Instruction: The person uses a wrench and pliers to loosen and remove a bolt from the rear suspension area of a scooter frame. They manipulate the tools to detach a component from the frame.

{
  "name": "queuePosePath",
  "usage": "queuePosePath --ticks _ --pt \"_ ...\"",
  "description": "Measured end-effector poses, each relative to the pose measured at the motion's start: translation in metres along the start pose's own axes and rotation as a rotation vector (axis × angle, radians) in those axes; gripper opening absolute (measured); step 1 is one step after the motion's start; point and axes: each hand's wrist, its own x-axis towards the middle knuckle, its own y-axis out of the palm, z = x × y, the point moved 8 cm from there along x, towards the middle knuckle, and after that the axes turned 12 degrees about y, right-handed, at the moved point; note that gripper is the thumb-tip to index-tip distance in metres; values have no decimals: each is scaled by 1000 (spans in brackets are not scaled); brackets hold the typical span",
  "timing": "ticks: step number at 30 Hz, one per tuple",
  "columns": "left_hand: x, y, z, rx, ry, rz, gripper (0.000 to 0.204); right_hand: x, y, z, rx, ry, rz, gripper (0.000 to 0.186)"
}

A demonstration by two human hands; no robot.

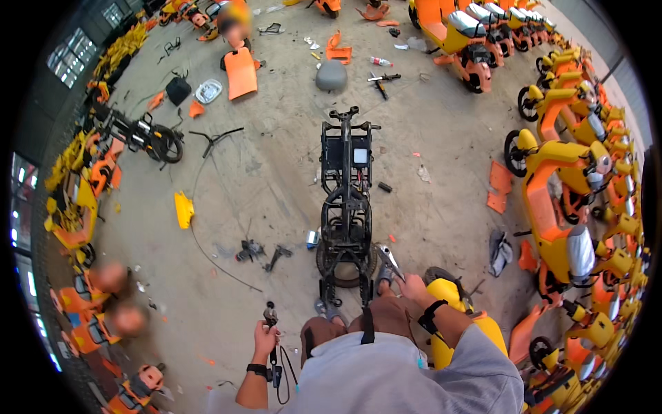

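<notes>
black frame [347, 181] on the floor [441, 207] ahead; left fingers [274, 333] wrap a dark implement [270, 314], right fingers [407, 281] a silver tool [389, 259]. seemingly readying tools; next move calls for careful alignment.

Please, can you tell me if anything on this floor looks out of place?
Yes. A loose yellow panel lies left of the black frame, and orange panels lie to its right. The frame itself looks bare, unlike the yellow-and-orange scooters at right, which wear theirs.
</notes>
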Motion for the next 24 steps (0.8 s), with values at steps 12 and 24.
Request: queuePosePath --ticks 12,24 --pt "124 84 28 423 -28 292 26 64 95 -4 -79 87 298 43" --pt "242 224 55 348 193 217 33 96 183 -39 -124 99 237 40"
